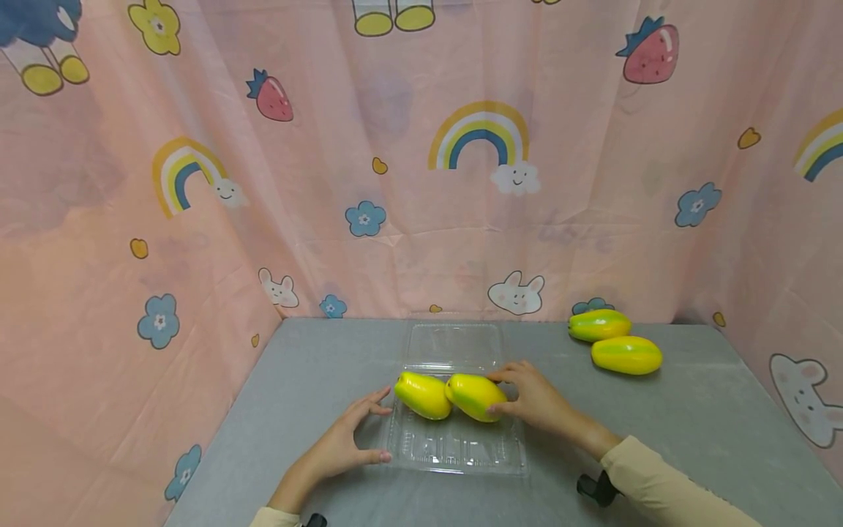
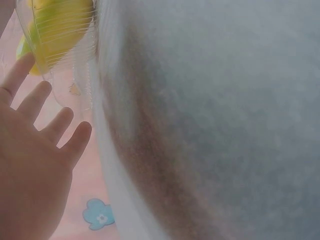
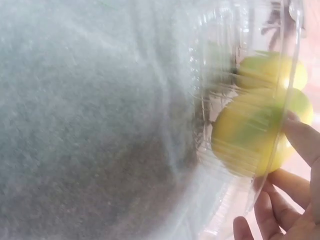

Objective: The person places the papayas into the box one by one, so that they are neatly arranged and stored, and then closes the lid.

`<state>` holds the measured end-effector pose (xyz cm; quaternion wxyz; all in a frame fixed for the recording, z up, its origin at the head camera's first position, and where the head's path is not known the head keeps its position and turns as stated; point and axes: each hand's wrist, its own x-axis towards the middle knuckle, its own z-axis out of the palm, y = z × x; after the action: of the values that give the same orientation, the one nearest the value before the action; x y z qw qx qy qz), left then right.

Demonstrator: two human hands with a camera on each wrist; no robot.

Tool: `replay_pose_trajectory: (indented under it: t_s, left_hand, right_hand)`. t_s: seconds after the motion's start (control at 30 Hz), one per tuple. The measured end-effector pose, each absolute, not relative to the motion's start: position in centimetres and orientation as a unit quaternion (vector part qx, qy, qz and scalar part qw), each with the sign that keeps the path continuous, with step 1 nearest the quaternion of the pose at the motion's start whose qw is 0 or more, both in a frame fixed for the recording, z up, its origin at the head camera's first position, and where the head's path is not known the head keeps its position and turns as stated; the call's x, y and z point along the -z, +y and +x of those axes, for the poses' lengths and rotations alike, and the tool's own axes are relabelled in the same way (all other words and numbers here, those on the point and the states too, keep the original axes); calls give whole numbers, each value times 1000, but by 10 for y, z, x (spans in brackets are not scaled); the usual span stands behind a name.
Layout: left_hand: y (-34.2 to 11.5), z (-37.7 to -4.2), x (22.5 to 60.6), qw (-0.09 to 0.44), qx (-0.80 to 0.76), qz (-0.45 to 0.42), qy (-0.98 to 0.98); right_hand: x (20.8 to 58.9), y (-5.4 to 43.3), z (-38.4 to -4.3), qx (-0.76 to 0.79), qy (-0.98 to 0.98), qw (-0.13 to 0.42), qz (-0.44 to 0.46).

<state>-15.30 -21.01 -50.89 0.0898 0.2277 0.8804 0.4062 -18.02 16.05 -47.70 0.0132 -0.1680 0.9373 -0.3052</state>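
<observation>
A clear plastic clamshell box (image 1: 459,461) lies with its lid (image 1: 454,342) folded back, away from me. In its base, a left papaya (image 1: 424,396) and a right papaya (image 1: 476,397) lie side by side, yellow with green streaks. My right hand (image 1: 536,399) holds the right papaya at its right end, thumb on the near side and fingers on the far side; the right wrist view shows the thumb (image 3: 302,137) against the fruit. To the left of the box, my left hand (image 1: 339,443) is spread with thumb and fingers apart, holding nothing, close to the box's edge.
Two more papayas, a rear one (image 1: 601,325) and a front one (image 1: 627,356), lie at the back right of the grey table (image 1: 290,395). A pink patterned curtain (image 1: 408,271) hangs behind the table and along both sides.
</observation>
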Motion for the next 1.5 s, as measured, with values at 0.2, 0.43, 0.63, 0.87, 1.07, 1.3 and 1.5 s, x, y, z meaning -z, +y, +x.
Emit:
replay_pose_trajectory:
  t_s: [0.2,0.43,0.63,0.87,1.07,1.3,1.5]
  left_hand:
    - [-210,-152,509,92,-409,226,879]
    - [-210,-152,508,93,-408,227,879]
    - [-210,-152,507,94,-411,225,879]
    - [-210,-152,507,95,-409,222,880]
    - [-210,-153,508,97,-409,223,880]
    - [-210,-153,509,98,-409,221,880]
    - [-210,-153,509,93,-406,221,882]
  right_hand:
    - [473,163,-184,297,937,30,-182]
    - [471,164,-184,300,936,28,-184]
    - [472,164,-184,299,936,26,-184]
    - [473,164,-184,286,942,24,-174]
    - [472,163,-184,287,943,30,-167]
    - [467,165,-183,304,936,22,-175]
    - [463,171,-182,308,932,11,-188]
